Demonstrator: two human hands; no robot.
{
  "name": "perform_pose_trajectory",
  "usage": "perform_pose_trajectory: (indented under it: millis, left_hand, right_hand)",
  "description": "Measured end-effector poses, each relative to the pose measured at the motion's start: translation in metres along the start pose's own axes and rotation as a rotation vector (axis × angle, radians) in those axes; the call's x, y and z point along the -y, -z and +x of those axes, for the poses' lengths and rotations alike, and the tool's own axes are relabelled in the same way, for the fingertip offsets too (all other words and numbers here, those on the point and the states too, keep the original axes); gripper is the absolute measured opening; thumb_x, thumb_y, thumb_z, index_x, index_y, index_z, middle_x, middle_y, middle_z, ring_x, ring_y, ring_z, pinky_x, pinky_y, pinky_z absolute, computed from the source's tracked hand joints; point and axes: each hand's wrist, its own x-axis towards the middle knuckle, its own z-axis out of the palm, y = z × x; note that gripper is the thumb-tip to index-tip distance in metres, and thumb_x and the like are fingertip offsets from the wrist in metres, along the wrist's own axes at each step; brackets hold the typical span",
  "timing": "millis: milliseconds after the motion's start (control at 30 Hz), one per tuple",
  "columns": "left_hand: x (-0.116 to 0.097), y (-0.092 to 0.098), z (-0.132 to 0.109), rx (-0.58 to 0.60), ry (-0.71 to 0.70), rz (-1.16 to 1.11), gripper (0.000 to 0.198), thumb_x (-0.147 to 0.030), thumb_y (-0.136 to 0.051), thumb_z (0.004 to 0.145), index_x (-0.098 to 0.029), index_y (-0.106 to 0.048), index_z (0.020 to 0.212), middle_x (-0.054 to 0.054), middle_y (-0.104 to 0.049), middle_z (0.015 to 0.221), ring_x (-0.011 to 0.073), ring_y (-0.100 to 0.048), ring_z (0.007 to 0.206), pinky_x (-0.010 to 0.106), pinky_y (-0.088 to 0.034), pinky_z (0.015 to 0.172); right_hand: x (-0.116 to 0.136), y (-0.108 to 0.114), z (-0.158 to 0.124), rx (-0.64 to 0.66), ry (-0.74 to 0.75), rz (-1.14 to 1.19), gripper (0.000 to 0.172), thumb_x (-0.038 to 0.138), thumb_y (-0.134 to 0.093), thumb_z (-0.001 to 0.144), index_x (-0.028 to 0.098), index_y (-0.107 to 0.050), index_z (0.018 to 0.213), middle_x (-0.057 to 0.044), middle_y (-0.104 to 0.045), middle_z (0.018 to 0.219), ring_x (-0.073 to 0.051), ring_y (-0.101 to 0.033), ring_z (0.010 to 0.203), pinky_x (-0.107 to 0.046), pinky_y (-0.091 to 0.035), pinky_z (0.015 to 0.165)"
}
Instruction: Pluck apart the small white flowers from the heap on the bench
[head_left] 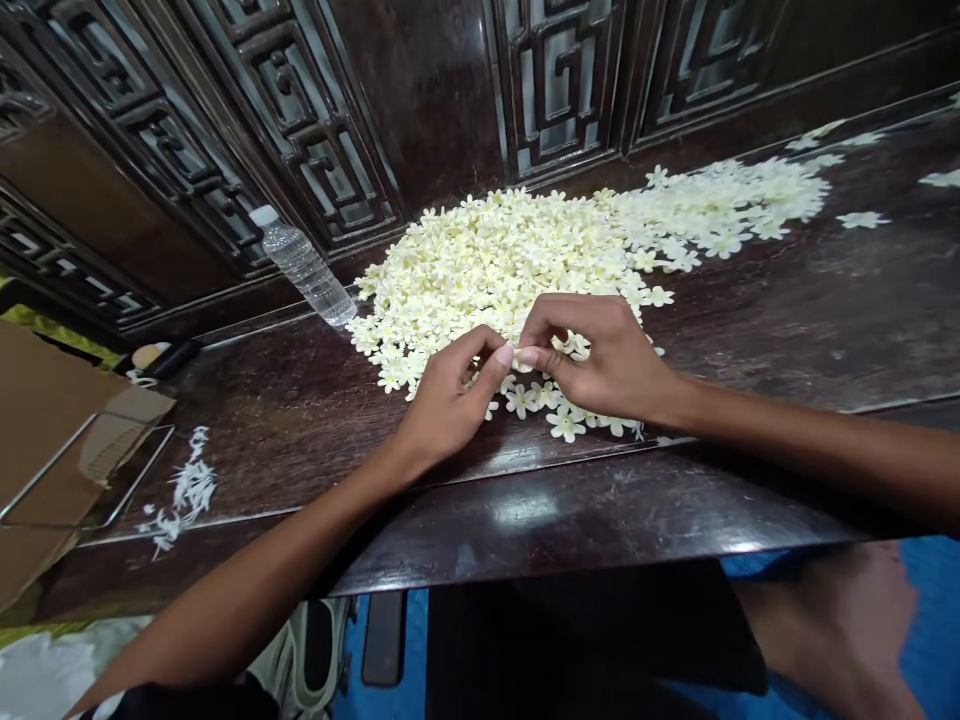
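Note:
My left hand (459, 385) and my right hand (604, 355) meet fingertip to fingertip over the front of a heap of white flowers (480, 250). Thumb and forefinger of each hand are pinched together. A small pale bit, apparently one white flower, shows between the two pinches, mostly hidden by the fingers. Just below the right hand, several loose five-petalled flowers (566, 424) lie on the dark wooden bench (787, 310).
A clear plastic bottle (307, 265) stands left of the heap against the carved wooden back (442, 100). Thin white scraps (191, 490) lie at far left beside a cardboard box (52, 430) and a wire frame (139, 480). Below the bench edge is a dark phone (383, 640).

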Motion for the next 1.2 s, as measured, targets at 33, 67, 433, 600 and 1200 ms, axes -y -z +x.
perform_pose_trajectory:
  millis: [33,67,433,600,1200]
  left_hand:
    - [0.0,0.0,-0.001,-0.007,0.002,-0.013,0.028,-0.045,-0.054,0.105,-0.021,-0.058,0.091,-0.001,-0.06,0.082,0.014,-0.054,0.076,0.028,-0.042,0.071]
    - [0.0,-0.001,-0.001,-0.015,0.005,-0.03,0.028,-0.046,-0.055,0.105,-0.021,-0.058,0.092,-0.001,-0.06,0.083,0.0139,-0.054,0.076,0.028,-0.042,0.07]
    - [-0.002,0.002,-0.001,-0.028,0.082,-0.283,0.042,-0.057,-0.059,0.1,-0.018,-0.074,0.098,0.005,-0.069,0.085,0.0162,-0.061,0.077,0.029,-0.049,0.073]
    - [-0.006,0.003,-0.001,0.067,0.111,-0.477,0.039,-0.05,-0.072,0.093,-0.017,-0.073,0.115,0.006,-0.07,0.092,0.0158,-0.063,0.079,0.028,-0.051,0.073]
    - [0.018,0.009,0.008,0.054,0.268,-0.807,0.038,-0.044,-0.092,0.074,-0.016,-0.076,0.094,0.002,-0.069,0.077,0.0073,-0.056,0.056,0.022,-0.046,0.054]
  right_hand:
    - [0.001,-0.002,0.0,-0.023,0.003,0.017,0.029,0.037,-0.071,0.097,0.018,-0.062,0.077,0.0,-0.06,0.071,-0.014,-0.052,0.066,-0.028,-0.039,0.061]
    - [0.002,-0.003,0.0,-0.042,0.005,0.032,0.03,0.038,-0.072,0.097,0.018,-0.061,0.076,0.0,-0.059,0.07,-0.014,-0.052,0.065,-0.029,-0.039,0.061]
    - [0.001,-0.003,0.004,-0.096,0.208,-0.054,0.022,0.03,-0.067,0.099,0.022,-0.06,0.08,-0.004,-0.061,0.074,-0.02,-0.057,0.069,-0.035,-0.042,0.061]
    - [0.003,-0.004,0.004,-0.053,0.304,-0.239,0.02,0.018,-0.058,0.099,0.022,-0.057,0.079,-0.005,-0.06,0.079,-0.02,-0.056,0.075,-0.038,-0.042,0.067]
    - [0.002,0.0,0.005,0.019,0.329,-0.177,0.015,0.024,-0.062,0.102,0.019,-0.064,0.088,-0.004,-0.065,0.084,-0.02,-0.06,0.081,-0.036,-0.042,0.072]
